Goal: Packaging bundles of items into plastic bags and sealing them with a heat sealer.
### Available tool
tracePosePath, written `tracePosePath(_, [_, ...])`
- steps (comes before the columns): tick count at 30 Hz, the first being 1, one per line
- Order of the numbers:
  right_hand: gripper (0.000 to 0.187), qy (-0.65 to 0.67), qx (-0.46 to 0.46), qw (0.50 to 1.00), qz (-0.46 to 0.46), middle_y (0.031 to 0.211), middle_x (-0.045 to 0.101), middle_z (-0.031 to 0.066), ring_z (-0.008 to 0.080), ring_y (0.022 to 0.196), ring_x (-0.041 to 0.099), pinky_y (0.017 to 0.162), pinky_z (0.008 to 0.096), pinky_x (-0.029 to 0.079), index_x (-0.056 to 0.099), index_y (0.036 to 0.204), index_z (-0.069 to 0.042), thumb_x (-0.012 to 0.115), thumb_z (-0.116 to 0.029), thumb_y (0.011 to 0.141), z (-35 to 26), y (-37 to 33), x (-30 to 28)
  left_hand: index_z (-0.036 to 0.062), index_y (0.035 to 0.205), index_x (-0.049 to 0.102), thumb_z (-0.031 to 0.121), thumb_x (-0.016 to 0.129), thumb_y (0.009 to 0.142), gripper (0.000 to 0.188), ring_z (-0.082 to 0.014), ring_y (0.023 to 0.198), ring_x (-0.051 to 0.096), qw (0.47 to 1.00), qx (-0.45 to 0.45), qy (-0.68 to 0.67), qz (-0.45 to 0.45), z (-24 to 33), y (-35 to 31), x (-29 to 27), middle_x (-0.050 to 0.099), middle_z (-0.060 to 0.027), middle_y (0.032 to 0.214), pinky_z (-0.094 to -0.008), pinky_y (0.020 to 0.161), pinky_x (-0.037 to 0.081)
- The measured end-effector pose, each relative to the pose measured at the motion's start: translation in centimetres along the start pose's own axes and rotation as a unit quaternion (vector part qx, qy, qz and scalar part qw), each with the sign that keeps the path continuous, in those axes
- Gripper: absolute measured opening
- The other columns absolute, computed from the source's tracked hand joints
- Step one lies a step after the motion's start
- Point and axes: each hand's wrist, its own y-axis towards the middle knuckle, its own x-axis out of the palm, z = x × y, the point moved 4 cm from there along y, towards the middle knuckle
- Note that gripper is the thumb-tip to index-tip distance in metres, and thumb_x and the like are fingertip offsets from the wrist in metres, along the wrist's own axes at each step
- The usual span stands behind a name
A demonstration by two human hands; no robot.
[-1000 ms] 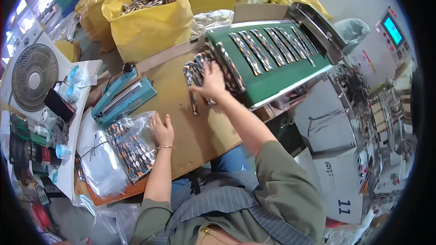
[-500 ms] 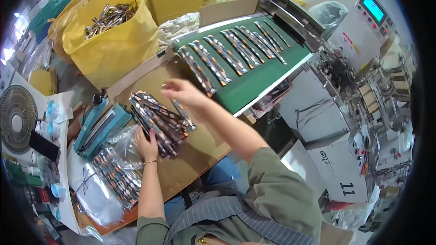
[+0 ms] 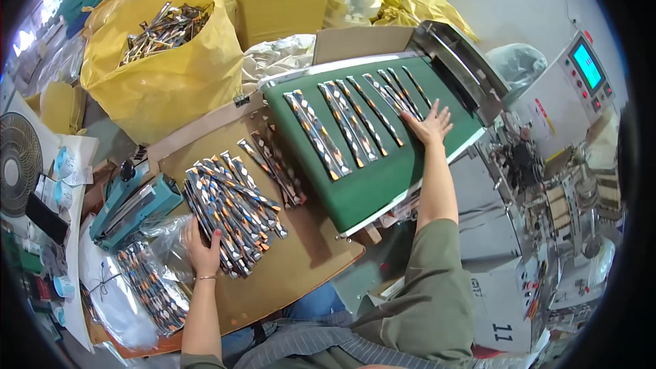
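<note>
A loose pile of long, slim, dark packets (image 3: 232,215) with orange and white diamond patterns lies on the brown tabletop (image 3: 301,270). Against the pile's left edge rests my left hand (image 3: 201,249), thumb apart from the fingers, which are partly hidden beside a clear plastic bag (image 3: 171,249). My right hand (image 3: 432,127) is stretched over the green conveyor belt (image 3: 287,147), its fingers spread at the near ends of several belt packets (image 3: 393,96). More packets lie in spaced groups on the belt's left part. A smaller bunch (image 3: 277,167) sits between pile and belt.
A teal bag sealer (image 3: 140,208) stands left of the pile, with bagged packets (image 3: 152,287) near it. Behind is a yellow sack (image 3: 164,89) of loose packets. A metal machine hood (image 3: 458,68) closes the belt's far end. A control panel (image 3: 588,68) stands right.
My right hand has moved from above the table, near the pile, rightward over the belt, and its fingers have spread. My left hand stays by the pile. The whole view has shifted.
</note>
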Motion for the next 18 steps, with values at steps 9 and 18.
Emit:
tracePosePath(9, [0.059, 0.183, -0.361, 0.913, -0.055, 0.135, 0.043, 0.0213, 0.0362, 0.127, 0.037, 0.107, 0.0395, 0.029, 0.039, 0.133, 0.001, 0.048, -0.039, 0.091, -10.6, -7.8, 2.2, -0.0015, 0.129, 0.044, 0.037, 0.065, 0.081, 0.065, -0.0367, 0.122, 0.040, 1.000, 0.001, -0.004, 0.002, 0.2, 0.0, -0.2, 0.047, -0.0208, 0.130, -0.0431, 0.105, 0.026])
tracePosePath(18, [0.091, 0.106, -0.438, 0.875, -0.177, 0.142, 0.028, 0.0293, 0.0376, 0.134, 0.025, 0.112, 0.0405, 0.019, 0.026, 0.137, 0.010, 0.050, -0.059, 0.083, -24.1, -30.8, 2.3, -0.0071, 0.123, 0.047, 0.044, 0.054, 0.087, 0.063, -0.0434, 0.115, 0.043, 1.000, 0.001, 0.010, -0.024, 1.4, 1.3, 0.2, 0.050, -0.0271, 0.122, -0.0461, 0.101, 0.031])
